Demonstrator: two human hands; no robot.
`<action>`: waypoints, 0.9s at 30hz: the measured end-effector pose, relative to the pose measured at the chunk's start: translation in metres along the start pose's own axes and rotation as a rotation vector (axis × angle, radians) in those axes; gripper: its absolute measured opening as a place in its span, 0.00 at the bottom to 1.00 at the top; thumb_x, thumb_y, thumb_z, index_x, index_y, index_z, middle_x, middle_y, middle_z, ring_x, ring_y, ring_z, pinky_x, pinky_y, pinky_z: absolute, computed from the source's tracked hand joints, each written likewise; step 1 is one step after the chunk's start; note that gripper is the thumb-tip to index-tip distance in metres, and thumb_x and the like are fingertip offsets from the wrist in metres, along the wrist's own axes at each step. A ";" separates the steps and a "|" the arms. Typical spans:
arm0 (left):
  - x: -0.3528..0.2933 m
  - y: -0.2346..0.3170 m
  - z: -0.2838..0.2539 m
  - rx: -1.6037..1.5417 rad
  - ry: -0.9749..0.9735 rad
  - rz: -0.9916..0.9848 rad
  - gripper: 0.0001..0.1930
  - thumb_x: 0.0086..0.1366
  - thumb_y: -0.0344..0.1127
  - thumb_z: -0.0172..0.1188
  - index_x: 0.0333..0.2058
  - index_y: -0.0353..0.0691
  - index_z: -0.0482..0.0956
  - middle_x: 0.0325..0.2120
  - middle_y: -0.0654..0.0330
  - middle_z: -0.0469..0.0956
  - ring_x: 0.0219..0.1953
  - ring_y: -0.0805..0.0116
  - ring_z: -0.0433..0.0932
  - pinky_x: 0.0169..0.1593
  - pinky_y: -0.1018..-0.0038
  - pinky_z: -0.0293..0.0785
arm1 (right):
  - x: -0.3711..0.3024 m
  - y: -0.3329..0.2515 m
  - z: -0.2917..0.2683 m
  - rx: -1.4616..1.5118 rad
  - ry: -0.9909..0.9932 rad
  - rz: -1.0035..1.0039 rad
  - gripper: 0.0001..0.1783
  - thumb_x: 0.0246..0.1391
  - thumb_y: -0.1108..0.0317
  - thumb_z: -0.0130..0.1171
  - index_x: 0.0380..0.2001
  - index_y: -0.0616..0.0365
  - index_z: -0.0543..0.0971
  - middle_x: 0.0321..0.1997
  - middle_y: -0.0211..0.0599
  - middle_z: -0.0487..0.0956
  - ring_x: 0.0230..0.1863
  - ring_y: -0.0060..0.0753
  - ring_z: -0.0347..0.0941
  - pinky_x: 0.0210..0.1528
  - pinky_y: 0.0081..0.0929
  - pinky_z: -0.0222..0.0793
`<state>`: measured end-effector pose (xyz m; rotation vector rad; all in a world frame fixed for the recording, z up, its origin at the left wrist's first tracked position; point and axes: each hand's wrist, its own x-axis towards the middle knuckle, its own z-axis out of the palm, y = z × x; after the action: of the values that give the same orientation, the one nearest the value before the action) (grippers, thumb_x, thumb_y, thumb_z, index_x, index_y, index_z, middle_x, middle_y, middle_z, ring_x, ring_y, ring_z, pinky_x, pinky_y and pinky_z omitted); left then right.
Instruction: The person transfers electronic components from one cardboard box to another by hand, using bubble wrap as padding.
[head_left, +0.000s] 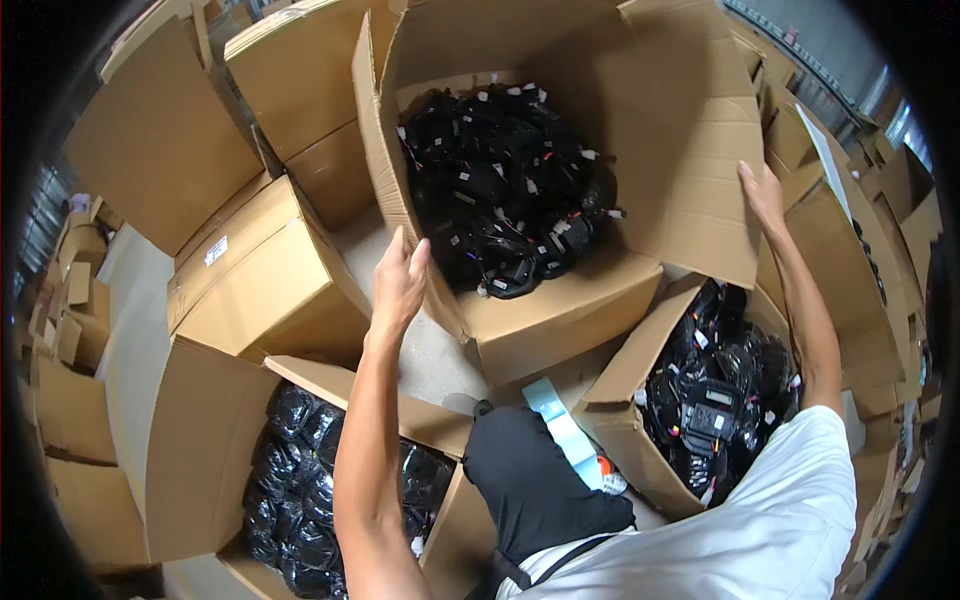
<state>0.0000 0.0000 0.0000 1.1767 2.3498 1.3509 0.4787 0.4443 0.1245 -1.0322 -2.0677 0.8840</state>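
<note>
A large open cardboard box (570, 322) stands in front of me, its flaps spread. Inside it lies a heap of black wire harnesses (505, 190) with small white connectors. My left hand (400, 283) grips the edge of the box's left flap, thumb and fingers on either side of the cardboard. Out to the right, my right hand (763, 197) holds the outer edge of the right flap; part of its fingers is hidden behind the board. Neither hand touches the harnesses.
At lower left, an open box holds black plastic-wrapped bundles (290, 470). Another open box at right contains black bagged parts with wires (710, 420). A closed carton (262, 275) sits at left. Light-blue strips (565, 435) and an orange-and-white roll (610, 475) lie near my leg.
</note>
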 end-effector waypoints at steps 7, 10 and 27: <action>-0.165 0.009 -0.111 0.057 -0.164 -0.208 0.16 0.72 0.38 0.59 0.41 0.25 0.84 0.32 0.47 0.86 0.37 0.58 0.87 0.45 0.68 0.80 | -0.080 -0.151 0.118 -0.747 0.314 -0.717 0.28 0.61 0.64 0.64 0.61 0.63 0.73 0.66 0.58 0.72 0.68 0.56 0.68 0.70 0.45 0.64; -0.279 0.041 -0.114 -0.276 -0.397 -0.380 0.16 0.71 0.38 0.58 0.37 0.27 0.85 0.26 0.52 0.86 0.30 0.68 0.85 0.37 0.68 0.80 | -0.131 -0.213 0.212 -0.409 -0.147 -0.855 0.19 0.59 0.66 0.66 0.51 0.63 0.81 0.63 0.53 0.76 0.64 0.57 0.71 0.67 0.45 0.68; -0.569 -0.104 0.131 0.057 -0.547 -0.644 0.33 0.76 0.59 0.45 0.57 0.30 0.78 0.52 0.36 0.80 0.56 0.35 0.77 0.65 0.48 0.67 | -0.344 -0.292 0.460 -0.333 -1.849 -1.375 0.14 0.58 0.59 0.62 0.35 0.60 0.76 0.31 0.40 0.80 0.39 0.47 0.81 0.48 0.41 0.73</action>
<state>0.3907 -0.3487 -0.2783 0.5936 2.0833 0.6466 0.1645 -0.1066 0.0125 1.8954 -3.2256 0.5563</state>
